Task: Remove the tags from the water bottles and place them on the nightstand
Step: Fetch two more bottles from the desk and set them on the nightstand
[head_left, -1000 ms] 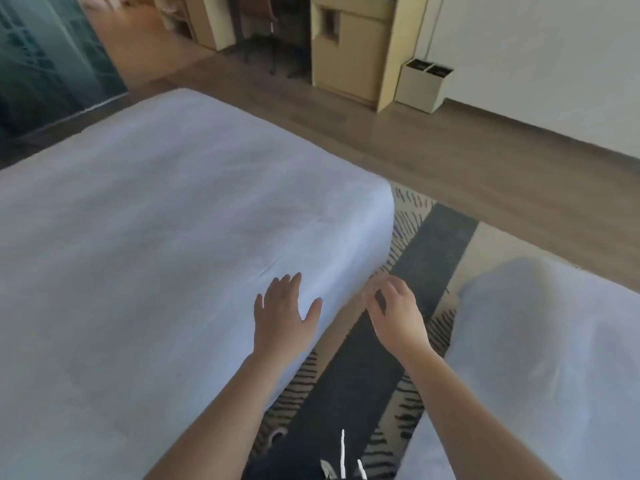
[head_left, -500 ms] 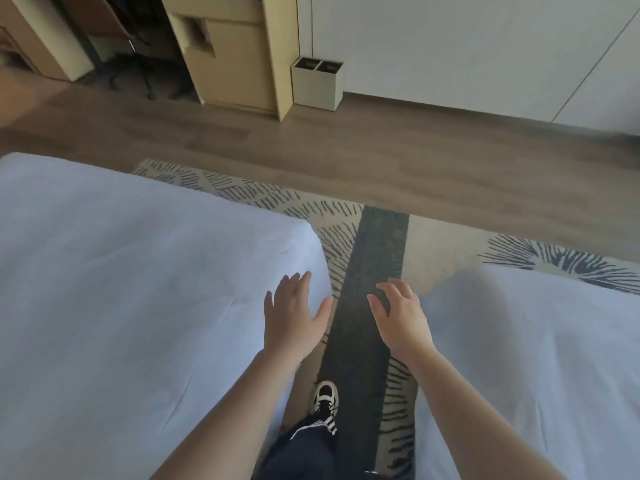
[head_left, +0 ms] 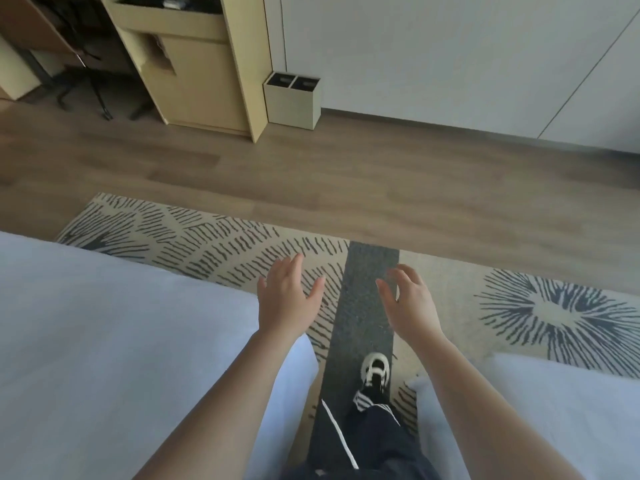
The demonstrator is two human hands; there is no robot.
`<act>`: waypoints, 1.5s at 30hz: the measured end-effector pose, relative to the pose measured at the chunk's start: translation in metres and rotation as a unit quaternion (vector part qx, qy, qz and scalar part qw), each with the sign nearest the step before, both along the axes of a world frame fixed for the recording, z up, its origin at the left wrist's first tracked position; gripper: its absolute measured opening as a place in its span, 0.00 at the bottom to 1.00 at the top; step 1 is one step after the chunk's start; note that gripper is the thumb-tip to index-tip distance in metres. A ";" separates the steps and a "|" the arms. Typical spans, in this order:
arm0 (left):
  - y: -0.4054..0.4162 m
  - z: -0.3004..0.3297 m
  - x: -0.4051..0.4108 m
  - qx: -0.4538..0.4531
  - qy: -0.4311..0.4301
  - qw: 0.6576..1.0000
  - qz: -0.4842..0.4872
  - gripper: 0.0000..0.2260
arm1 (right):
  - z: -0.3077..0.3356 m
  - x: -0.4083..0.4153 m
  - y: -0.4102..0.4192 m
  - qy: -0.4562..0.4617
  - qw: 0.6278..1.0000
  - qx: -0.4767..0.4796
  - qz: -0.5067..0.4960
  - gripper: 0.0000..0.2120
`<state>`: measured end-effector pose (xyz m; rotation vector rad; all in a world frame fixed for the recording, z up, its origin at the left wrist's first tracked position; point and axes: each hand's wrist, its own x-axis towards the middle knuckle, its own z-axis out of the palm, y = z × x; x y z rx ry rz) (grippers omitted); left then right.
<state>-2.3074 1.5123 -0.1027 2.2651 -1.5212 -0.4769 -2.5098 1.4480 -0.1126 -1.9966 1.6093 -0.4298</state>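
No water bottle, tag or nightstand shows in the head view. My left hand (head_left: 284,301) is held out in front of me, fingers apart and empty, over the foot corner of the left bed. My right hand (head_left: 412,304) hovers beside it with fingers loosely curled and apart, holding nothing, above the dark stripe of the rug.
A white bed (head_left: 104,358) fills the lower left and a second white bed (head_left: 561,410) the lower right, with a narrow aisle of patterned rug (head_left: 194,237) between. Beyond lie wood floor, a light wooden cabinet (head_left: 204,74), a small two-slot bin (head_left: 292,98) and white wall panels.
The view has swung right and forward along the aisle; the left bed slid to the left and the rug, cabinet and wall came closer. Both hands stayed raised and empty.
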 end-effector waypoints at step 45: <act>-0.551 0.006 0.666 0.038 -0.021 0.911 0.411 0.31 | 0.006 0.782 -0.680 -0.019 0.914 -0.009 0.405 0.19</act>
